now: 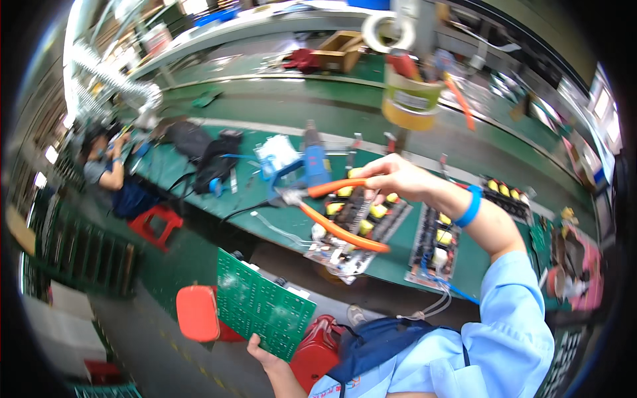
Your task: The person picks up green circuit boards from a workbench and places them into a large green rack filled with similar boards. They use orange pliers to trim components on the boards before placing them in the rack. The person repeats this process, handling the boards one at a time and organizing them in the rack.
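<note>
My right hand (400, 178) is raised over the bench, its fingers closed on one handle of orange-handled pliers (342, 228). The handles stand spread apart and the metal jaws point left; the exact kind of jaws is blurred. Low at the left, my left hand (264, 353) grips the lower edge of a green circuit board (262, 305), held tilted off the bench's front side with its flat green face toward me. Dark and white parts stick out behind its upper edge. Beneath the pliers lies a populated circuit board (358, 229) with yellow-topped components.
More populated boards (434, 242) lie on the green bench (391, 265). A blue gun-shaped tool (316, 162) and a black bag (215, 156) are farther left. A tub of tools (411, 99) stands above. Red stools (197, 313) are on the floor; a co-worker (109, 172) sits far left.
</note>
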Action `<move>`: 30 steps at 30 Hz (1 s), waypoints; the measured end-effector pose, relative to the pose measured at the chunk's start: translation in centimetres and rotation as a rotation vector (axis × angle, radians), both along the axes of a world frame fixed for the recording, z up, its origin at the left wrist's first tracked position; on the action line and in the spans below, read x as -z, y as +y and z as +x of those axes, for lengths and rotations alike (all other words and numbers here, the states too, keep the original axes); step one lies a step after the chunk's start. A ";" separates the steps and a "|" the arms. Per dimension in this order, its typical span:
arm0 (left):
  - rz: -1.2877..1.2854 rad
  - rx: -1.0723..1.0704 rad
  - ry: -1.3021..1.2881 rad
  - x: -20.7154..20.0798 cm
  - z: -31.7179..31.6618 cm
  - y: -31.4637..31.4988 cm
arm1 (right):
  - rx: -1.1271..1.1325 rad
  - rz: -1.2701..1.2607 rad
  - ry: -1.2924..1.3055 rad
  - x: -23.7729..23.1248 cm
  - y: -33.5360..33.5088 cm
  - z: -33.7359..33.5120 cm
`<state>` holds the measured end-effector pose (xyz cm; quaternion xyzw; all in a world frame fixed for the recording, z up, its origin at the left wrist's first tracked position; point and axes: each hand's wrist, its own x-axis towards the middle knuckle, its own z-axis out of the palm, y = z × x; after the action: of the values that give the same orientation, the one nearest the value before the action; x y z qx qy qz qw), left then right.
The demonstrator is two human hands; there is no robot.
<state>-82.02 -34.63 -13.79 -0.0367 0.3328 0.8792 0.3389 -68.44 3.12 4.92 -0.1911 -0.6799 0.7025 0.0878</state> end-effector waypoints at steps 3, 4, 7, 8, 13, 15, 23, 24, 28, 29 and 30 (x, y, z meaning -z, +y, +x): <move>-0.003 0.105 0.024 -0.7 -0.2 3.3 | 0.230 0.201 0.012 -1.7 -0.1 12.1; 0.015 0.146 0.034 -0.7 -0.1 4.5 | 0.299 0.271 0.003 -1.4 -0.6 16.2; 0.123 0.417 0.008 -1.2 0.9 9.1 | 0.545 0.451 -0.160 -0.5 -5.9 27.2; 0.130 0.488 0.017 -1.5 1.6 11.0 | 0.604 0.526 -0.206 1.0 -8.3 30.1; 0.266 0.896 -0.074 -2.3 7.6 18.1 | 1.014 0.227 -0.376 12.3 -20.0 38.9; 0.266 0.960 -0.074 -1.9 10.1 20.1 | 1.163 -0.157 -0.420 17.3 -23.7 42.3; 0.101 1.095 -0.089 -1.9 22.2 23.2 | 0.518 0.126 -0.653 23.4 -28.3 49.4; 0.082 1.099 -0.089 -2.1 23.7 23.3 | 0.461 0.130 -0.742 23.0 -27.8 50.0; 0.053 1.142 -0.078 -2.3 28.9 24.3 | 0.736 0.360 -0.579 24.4 -26.9 53.2; 0.041 1.133 -0.083 -2.5 30.2 24.6 | 0.794 0.297 -0.519 24.8 -26.6 54.1; 0.033 1.176 -0.042 -1.6 30.7 25.1 | 0.849 0.229 -0.454 24.1 -25.9 54.7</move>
<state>-51.27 -9.55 -12.19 0.1418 0.2764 0.5477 0.7769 -13.77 -22.77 -19.21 -0.5884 -0.6169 0.4662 0.2364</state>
